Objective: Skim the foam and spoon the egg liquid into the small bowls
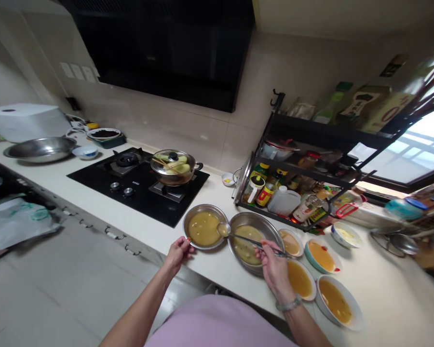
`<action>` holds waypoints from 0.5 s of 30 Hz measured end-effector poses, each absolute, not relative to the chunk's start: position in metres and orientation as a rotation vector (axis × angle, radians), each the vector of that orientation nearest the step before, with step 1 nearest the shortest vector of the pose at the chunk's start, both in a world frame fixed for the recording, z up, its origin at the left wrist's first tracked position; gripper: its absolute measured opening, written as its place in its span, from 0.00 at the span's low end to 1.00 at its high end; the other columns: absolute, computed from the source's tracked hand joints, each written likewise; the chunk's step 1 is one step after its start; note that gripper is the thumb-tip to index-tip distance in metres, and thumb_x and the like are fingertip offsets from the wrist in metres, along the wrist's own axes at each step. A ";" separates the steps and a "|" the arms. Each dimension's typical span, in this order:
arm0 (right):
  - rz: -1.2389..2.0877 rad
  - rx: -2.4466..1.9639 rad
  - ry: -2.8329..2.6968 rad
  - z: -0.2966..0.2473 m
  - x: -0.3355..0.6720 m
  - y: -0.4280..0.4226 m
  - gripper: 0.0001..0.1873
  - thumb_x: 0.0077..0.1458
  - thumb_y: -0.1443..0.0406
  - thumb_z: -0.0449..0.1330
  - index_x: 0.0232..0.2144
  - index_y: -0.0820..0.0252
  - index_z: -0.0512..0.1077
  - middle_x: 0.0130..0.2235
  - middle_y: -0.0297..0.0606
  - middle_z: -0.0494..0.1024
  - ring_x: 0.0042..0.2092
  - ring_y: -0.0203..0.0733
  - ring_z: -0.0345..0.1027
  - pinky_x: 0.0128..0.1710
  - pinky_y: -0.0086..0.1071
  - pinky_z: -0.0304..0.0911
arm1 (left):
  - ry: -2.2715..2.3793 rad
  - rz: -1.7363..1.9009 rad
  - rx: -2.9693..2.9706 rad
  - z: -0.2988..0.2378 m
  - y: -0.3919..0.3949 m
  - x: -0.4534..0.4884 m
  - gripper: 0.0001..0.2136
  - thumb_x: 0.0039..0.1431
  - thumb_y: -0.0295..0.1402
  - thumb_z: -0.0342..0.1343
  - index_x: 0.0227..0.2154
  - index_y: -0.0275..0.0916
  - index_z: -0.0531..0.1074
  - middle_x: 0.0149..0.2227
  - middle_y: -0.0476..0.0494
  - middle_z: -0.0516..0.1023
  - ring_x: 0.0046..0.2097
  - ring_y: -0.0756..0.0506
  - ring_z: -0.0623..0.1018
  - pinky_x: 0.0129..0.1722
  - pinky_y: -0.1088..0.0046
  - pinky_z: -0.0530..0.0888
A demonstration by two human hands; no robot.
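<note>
Left grip [179, 250] pinches the round steel soup bowl [204, 207] steady; right grip [274, 264] wraps the long metal ladle [223, 229] over its rim.

Hardly any print is coming through legibly. Red strokes resembling "10" are showing on a tan box [388, 112] atop the black rack [275, 126], though blur is leaving that unsure. Yellow and red labels on the sauce bottles [264, 193] below are staying too small to read.
</note>
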State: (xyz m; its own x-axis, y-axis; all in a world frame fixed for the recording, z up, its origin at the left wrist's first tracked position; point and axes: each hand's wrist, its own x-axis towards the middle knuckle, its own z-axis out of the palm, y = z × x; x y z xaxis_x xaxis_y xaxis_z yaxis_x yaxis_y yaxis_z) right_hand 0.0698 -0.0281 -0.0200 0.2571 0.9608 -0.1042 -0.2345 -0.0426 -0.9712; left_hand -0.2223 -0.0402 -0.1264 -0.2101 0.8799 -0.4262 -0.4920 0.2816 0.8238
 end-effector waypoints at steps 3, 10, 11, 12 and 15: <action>1.053 -1.264 -0.882 -0.020 0.093 -0.031 0.12 0.46 0.56 0.63 0.32 0.56 0.71 0.27 0.39 0.77 0.28 0.45 0.72 0.26 0.36 0.67 | 1.227 1.309 0.419 -0.128 -0.040 -0.223 0.21 0.40 0.45 0.67 0.22 0.38 0.62 0.19 0.52 0.72 0.21 0.53 0.73 0.18 0.82 0.66; 0.753 -1.423 -1.120 -0.026 0.133 -0.045 0.15 0.49 0.54 0.62 0.34 0.59 0.73 0.24 0.38 0.77 0.23 0.42 0.70 0.26 0.36 0.69 | 1.214 1.338 0.419 -0.127 -0.040 -0.222 0.22 0.38 0.46 0.68 0.21 0.39 0.61 0.16 0.54 0.68 0.21 0.53 0.72 0.18 0.83 0.66; 0.699 -1.414 -1.217 -0.027 0.136 -0.048 0.14 0.50 0.55 0.62 0.34 0.59 0.74 0.25 0.39 0.77 0.24 0.42 0.71 0.27 0.37 0.70 | 1.222 1.348 0.421 -0.127 -0.040 -0.222 0.22 0.38 0.46 0.68 0.20 0.38 0.61 0.16 0.55 0.68 0.21 0.53 0.72 0.18 0.82 0.66; 0.639 -1.389 -1.325 -0.028 0.138 -0.051 0.13 0.52 0.56 0.61 0.34 0.59 0.75 0.27 0.41 0.78 0.25 0.43 0.72 0.28 0.37 0.71 | 1.233 1.360 0.427 -0.127 -0.040 -0.221 0.22 0.38 0.47 0.68 0.20 0.38 0.61 0.16 0.55 0.67 0.21 0.53 0.72 0.18 0.82 0.66; 0.432 -1.262 -1.648 -0.032 0.144 -0.058 0.10 0.55 0.60 0.58 0.35 0.58 0.77 0.36 0.45 0.80 0.35 0.47 0.76 0.33 0.39 0.74 | 1.288 1.396 0.477 -0.127 -0.042 -0.218 0.22 0.39 0.48 0.67 0.20 0.38 0.62 0.16 0.54 0.68 0.21 0.52 0.72 0.19 0.81 0.66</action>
